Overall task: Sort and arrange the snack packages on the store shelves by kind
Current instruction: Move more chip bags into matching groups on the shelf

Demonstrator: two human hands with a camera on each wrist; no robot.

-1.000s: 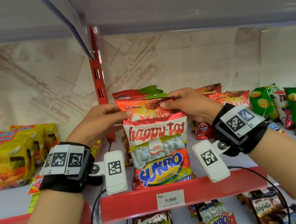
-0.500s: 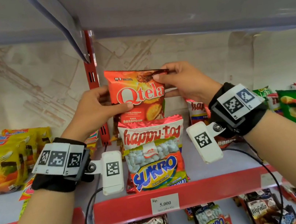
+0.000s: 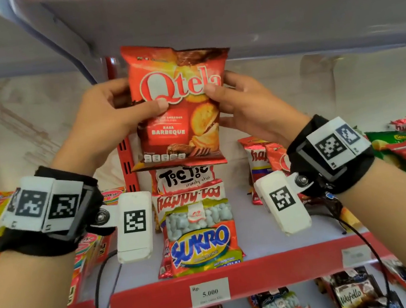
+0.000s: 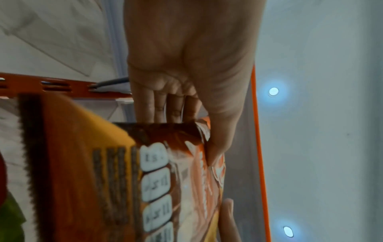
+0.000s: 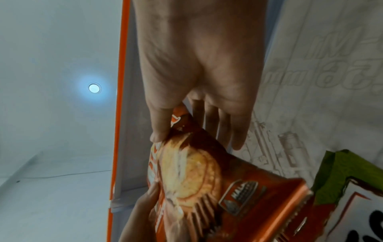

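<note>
Qtela bag [image 3: 178, 104] held upright in mid-air above the shelf [image 3: 216, 282] — clear of the stack below, TicTic pack [image 3: 184, 179] topmost. Left hand [image 3: 109, 117] pinches its left edge, thumb in front; right hand [image 3: 244, 102] pinches the right edge likewise. Judgement: carry it level to other Qtela bags — likely rightwards — keeping the grip light so chips don't crush, and set it face out.
</note>
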